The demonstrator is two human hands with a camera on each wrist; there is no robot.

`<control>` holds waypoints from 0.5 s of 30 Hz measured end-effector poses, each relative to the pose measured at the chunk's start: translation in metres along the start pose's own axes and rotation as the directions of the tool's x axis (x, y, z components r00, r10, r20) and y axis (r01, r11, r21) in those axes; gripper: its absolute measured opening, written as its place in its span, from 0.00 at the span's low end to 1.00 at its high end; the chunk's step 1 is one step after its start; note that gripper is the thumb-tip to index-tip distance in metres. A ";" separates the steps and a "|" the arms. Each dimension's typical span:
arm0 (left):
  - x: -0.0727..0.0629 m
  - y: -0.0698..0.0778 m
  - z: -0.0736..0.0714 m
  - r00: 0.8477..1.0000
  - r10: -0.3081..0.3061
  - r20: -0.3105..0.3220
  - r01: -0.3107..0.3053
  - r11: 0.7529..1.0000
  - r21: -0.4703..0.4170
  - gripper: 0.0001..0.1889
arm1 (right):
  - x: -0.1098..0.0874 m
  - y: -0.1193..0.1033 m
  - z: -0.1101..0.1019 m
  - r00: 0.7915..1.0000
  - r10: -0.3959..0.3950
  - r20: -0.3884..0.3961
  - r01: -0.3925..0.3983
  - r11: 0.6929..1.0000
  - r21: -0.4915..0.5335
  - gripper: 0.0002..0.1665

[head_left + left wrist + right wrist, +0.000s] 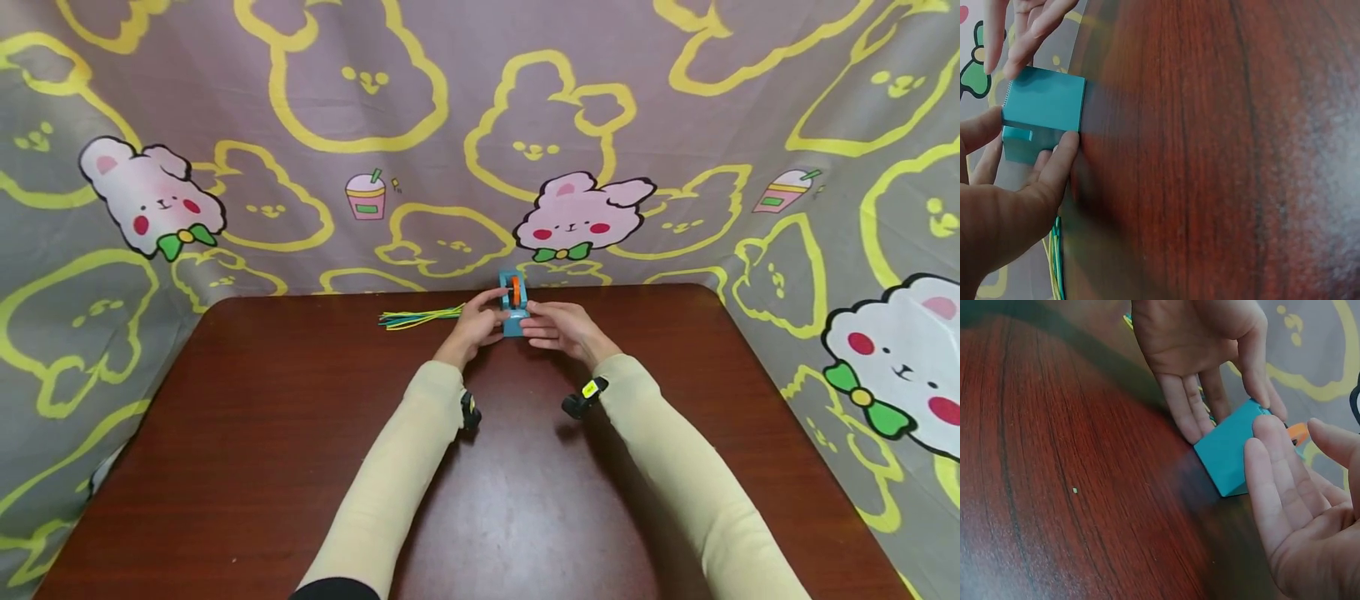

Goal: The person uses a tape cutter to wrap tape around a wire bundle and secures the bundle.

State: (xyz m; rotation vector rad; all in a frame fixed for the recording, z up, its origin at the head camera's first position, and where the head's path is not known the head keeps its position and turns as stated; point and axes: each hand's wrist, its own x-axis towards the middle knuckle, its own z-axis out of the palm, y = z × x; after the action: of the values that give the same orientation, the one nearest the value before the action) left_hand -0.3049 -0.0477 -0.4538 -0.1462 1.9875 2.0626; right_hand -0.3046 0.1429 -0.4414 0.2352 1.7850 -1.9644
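device [513, 326] — long axis toward the cloth [450, 185], orange wheel [516, 292] farthest

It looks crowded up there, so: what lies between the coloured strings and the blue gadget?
In the head view, the left hand lies between the coloured strings and the blue gadget, touching the latter.

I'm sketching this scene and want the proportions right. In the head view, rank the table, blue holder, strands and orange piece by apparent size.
1. Table
2. Blue holder and strands: too close to rank; the strands look longer, the holder broader
3. Orange piece
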 end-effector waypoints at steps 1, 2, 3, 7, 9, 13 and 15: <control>0.000 0.000 0.000 1.000 0.000 0.002 0.000 1.000 -0.003 0.25 | 0.001 0.001 0.001 1.000 0.001 -0.003 -0.001 1.000 -0.002 0.27; 0.000 -0.001 0.000 1.000 0.000 0.003 0.000 1.000 -0.005 0.25 | 0.002 0.002 0.002 1.000 0.002 0.000 -0.002 1.000 -0.003 0.27; 0.000 -0.001 -0.001 1.000 -0.002 0.005 0.002 1.000 -0.007 0.25 | 0.003 0.002 0.003 1.000 0.002 0.003 -0.002 1.000 -0.004 0.27; -0.001 -0.003 -0.001 1.000 -0.027 0.015 0.027 0.999 -0.019 0.25 | 0.007 0.006 0.007 1.000 0.018 0.022 -0.018 1.000 -0.009 0.27; -0.001 -0.003 -0.002 0.999 -0.037 0.019 0.037 0.999 -0.018 0.24 | 0.008 0.006 0.009 0.999 0.023 0.025 -0.023 1.000 -0.008 0.27; -0.001 -0.001 -0.002 0.999 -0.030 0.025 0.031 0.999 -0.026 0.25 | 0.009 0.004 0.011 1.000 0.006 0.024 -0.006 1.000 -0.018 0.26; 0.000 0.001 -0.002 0.999 -0.023 0.032 0.024 0.999 -0.025 0.25 | 0.010 0.003 0.011 1.000 -0.001 0.016 0.002 1.000 -0.021 0.26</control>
State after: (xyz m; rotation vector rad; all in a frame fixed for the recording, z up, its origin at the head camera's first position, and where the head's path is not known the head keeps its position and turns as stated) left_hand -0.3051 -0.0501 -0.4528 -0.1401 1.9324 2.0627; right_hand -0.3104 0.1298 -0.4470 0.2112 1.7953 -1.9427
